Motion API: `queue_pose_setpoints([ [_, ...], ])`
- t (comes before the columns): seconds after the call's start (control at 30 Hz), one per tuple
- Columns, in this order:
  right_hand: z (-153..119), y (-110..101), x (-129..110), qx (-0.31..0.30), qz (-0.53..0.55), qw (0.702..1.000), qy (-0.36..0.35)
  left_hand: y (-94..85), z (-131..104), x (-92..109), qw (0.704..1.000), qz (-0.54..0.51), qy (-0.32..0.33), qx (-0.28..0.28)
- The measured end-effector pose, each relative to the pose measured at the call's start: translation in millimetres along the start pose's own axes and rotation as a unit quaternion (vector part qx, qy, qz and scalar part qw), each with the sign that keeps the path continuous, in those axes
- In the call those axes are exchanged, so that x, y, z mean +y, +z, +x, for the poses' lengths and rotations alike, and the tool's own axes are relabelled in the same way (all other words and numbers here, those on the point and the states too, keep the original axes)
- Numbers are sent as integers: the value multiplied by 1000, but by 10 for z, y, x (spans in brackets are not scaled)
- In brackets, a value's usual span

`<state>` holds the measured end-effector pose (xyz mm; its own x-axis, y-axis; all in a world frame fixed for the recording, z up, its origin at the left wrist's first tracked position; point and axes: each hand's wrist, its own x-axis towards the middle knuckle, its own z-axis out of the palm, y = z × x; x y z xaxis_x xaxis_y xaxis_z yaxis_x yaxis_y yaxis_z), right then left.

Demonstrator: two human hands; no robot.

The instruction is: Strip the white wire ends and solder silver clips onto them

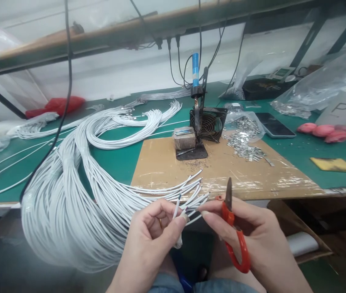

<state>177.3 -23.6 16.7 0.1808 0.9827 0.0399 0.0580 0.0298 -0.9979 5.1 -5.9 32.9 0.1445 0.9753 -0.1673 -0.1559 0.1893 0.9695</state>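
Green desk against a pale wall, shelf running above it, black cords hanging down. Cardboard sheet with shiny tape along its front edge covers the middle of the desk.

Main item: big bundle of white cables, looped on the left, draping over the desk's front edge, free ends fanning right to just in front of the person. More coiled white cables lie behind it.

Left hand: thumb and index finger pinch a cable end or two; one short end sticks up, dark at the tip. Right hand: holds orange-handled scissors, blades pointing up, thumb and index fingertips brought together beside the cable ends. Can't tell from this angle whether those fingertips actually grip a strand.

Back of the cardboard: blue-handled soldering iron upright in a stand, grey block at its base, small black fan just behind. Right of that, heap of small metal tabs, part of it on a clear plastic bag. Farther right: phone, pink lumps, yellow pad.
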Motion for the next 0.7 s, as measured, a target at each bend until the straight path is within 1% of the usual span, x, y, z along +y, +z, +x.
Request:
queue_pose_setpoints([
  [0.07, 16, 54, 33, -39, 1, 999, -5, 0, -17, 12, 1000, 9, -11, -8],
  [0.13, 24, 112, 57, -58, 19, 998, -35, 6, -33, 24, 1000, 14, -21, -14],
  [0.17, 24, 138, 63, -53, 20, 996, -62, 9, -39, 32, 999, 18, -27, -15],
  [0.23, 18, 174, 65, -22, -7, 990, -140, 13, -50, 50, 999, 29, -42, -15],
  [0.27, 14, 182, 64, -7, -28, 982, -187, 12, -53, 59, 998, 34, -49, -18],
  [0.33, 15, 178, 64, -4, -67, 958, -277, -1, -54, 72, 997, 39, -58, -32],
  [0.37, 21, 166, 67, -3, -75, 952, -297, -12, -52, 74, 997, 38, -61, -42],
  [0.4, 32, 150, 70, 11, -67, 957, -282, -27, -49, 74, 996, 35, -62, -53],
  [0.43, 47, 131, 73, 36, -46, 969, -238, -42, -46, 71, 996, 31, -63, -63],
  [0.5, 80, 91, 76, 96, 17, 988, -116, -69, -40, 62, 995, 21, -64, -73],
  [0.53, 93, 74, 74, 110, 45, 991, -59, -75, -40, 57, 995, 17, -61, -74],
  [0.57, 101, 63, 69, 103, 58, 993, -18, -75, -40, 53, 996, 16, -56, -73],
  [0.6, 102, 58, 61, 74, 57, 996, 9, -68, -42, 51, 996, 15, -53, -70],
  [0.7, 76, 77, 32, -67, 36, 995, 69, -20, -48, 47, 996, 21, -51, -64],
])
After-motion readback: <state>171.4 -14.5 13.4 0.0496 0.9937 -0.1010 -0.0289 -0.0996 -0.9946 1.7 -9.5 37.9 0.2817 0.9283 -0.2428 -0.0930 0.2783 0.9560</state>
